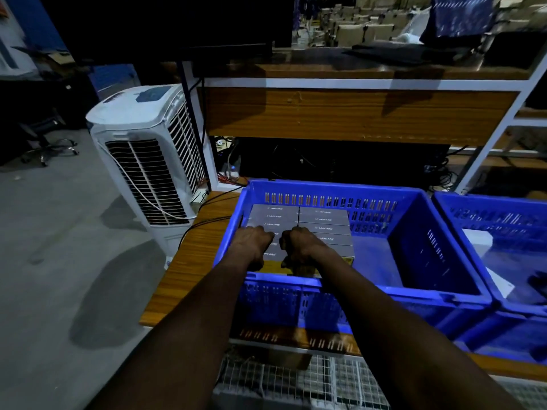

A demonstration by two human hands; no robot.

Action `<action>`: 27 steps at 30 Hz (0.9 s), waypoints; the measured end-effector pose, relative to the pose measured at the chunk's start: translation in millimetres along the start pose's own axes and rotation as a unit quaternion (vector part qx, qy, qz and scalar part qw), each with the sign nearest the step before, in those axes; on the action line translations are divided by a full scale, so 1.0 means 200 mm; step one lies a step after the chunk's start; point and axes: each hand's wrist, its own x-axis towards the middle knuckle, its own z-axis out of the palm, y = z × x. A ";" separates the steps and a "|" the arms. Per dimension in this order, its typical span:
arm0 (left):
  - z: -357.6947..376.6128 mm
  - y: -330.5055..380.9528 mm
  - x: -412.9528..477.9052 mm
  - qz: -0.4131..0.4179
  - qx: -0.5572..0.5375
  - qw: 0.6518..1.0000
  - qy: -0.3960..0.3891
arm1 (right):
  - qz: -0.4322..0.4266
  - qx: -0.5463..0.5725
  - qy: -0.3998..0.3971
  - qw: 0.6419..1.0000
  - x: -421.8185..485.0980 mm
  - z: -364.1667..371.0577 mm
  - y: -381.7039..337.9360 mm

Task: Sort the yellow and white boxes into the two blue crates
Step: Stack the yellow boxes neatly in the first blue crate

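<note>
Dim-lit wooden workbench [189, 261]; left hand [254, 244] and right hand [299, 247] side by side, both curled tight on boxes [324, 229] inside blue crate [340, 186]; second crate [488, 216] alongside.

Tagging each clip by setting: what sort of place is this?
Likely a warehouse or packing area: a blue crate of branded boxes on a wooden workbench, stacked cardboard cartons behind, an air cooler beside it.

A tall white plastic air cooler [148, 161] stands just beside the wood-grain table [189, 261], thin black cables [207, 220] crossing the table's corner. A black wheeled office chair [44, 140] sits far left.
</note>
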 end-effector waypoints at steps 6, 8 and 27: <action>0.01 0.01 0.02 -0.008 0.006 1.000 -0.028 | 0.016 -0.015 -0.013 1.000 -0.02 0.00 0.03; 0.03 0.02 0.02 -0.013 -0.013 0.999 -0.040 | 0.027 -0.018 -0.019 0.999 -0.03 0.00 0.03; -0.04 0.08 0.01 0.009 -0.196 0.979 -0.060 | 0.060 0.033 -0.036 0.997 -0.11 -0.06 0.04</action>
